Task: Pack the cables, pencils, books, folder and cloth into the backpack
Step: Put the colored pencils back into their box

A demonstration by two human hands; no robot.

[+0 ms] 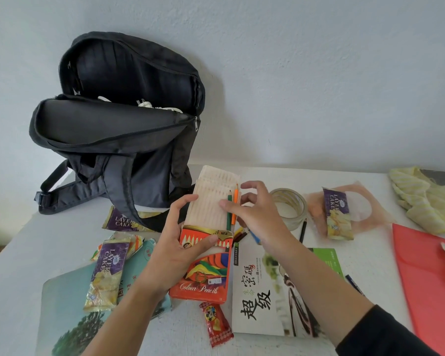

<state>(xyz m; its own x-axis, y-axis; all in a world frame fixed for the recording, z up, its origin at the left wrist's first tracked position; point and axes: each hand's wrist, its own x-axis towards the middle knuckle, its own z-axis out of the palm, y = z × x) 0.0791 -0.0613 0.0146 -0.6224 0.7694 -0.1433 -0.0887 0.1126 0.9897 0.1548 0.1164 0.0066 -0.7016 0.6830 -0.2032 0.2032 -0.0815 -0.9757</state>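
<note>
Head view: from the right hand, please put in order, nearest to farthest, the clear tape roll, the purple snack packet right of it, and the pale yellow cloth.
1. The clear tape roll, just right of the right hand.
2. The purple snack packet, farther right, on a pinkish plastic bag.
3. The pale yellow cloth, at the far right.

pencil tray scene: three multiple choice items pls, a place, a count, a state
1. Where is the tape roll? A right of the pencil tray B on the floor C on the wall
2. How many pencils lie in the tray pulled from the pencil box? A none B two C six
3. The backpack is A zipped shut B open on top C lying flat
Key: A, it sits on the table to the tray's right; B, one green, one orange; B, its zip gapes.
</note>
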